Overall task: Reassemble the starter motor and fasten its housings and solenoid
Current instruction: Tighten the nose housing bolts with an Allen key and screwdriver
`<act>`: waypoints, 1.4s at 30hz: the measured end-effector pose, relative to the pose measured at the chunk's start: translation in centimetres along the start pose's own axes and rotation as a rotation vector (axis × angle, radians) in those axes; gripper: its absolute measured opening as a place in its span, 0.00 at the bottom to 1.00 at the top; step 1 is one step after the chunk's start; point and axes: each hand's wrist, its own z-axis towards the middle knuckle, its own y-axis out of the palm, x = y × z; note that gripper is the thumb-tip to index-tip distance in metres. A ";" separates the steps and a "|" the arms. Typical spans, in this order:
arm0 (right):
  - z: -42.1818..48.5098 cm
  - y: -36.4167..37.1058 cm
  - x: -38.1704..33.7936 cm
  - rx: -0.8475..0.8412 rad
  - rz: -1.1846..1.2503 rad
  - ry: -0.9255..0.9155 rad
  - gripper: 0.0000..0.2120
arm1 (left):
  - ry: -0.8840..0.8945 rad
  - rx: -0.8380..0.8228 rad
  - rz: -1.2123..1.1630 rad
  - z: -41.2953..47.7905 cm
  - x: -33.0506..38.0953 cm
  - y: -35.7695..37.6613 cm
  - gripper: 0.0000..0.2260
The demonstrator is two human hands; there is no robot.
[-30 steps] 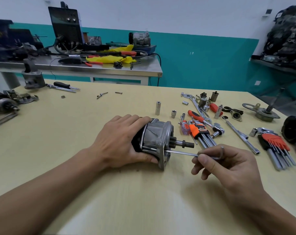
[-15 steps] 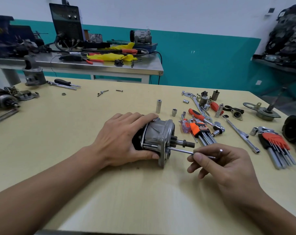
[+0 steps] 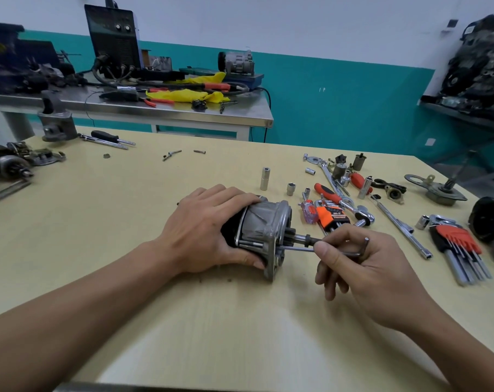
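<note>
On my feed the starter motor (image 3: 264, 230), a grey cast-metal housing w/ a black rear body and a bright steel flange, lies on its side near the ctr of the pale yellow wooden table (image 3: 126, 222), shaft end pointing right. The left hand (image 3: 209, 230) is clamped on it: fingers curl over the top of the body, thumb presses under the flange edge. The right hand (image 3: 361, 264) is closed on a thin L-shaped steel hex key (image 3: 299, 249), thumb and forefinger pinching the long arm, the short arm sticking up by the knuckles. The key's long arm runs level to the flange face, just below the shaft; I can't tell if the tip sits in a bolt head.

Just beyond the right hand lie an orange-holdered hex key set (image 3: 332, 216) and a chrome ratchet (image 3: 363, 215). A 2nd hex key set in an orange-and-black holder (image 3: 455, 239) lies well to the right. A tall chrome socket (image 3: 265, 178) stands upright behind the motor. Bkgd: steel workbench (image 3: 183, 111).
</note>
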 end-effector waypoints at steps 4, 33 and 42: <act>0.0 0.3 -0.1 0.014 0.067 0.035 0.08 | 0.021 0.019 -0.024 0.1 0.0 0.0 0.41; 3.0 -1.9 0.4 -0.286 0.504 0.799 0.30 | 0.172 0.251 0.164 2.0 6.7 2.0 0.03; 0.9 -5.3 2.5 0.116 -0.285 -0.055 0.13 | 0.134 0.240 0.124 2.0 6.8 2.4 0.05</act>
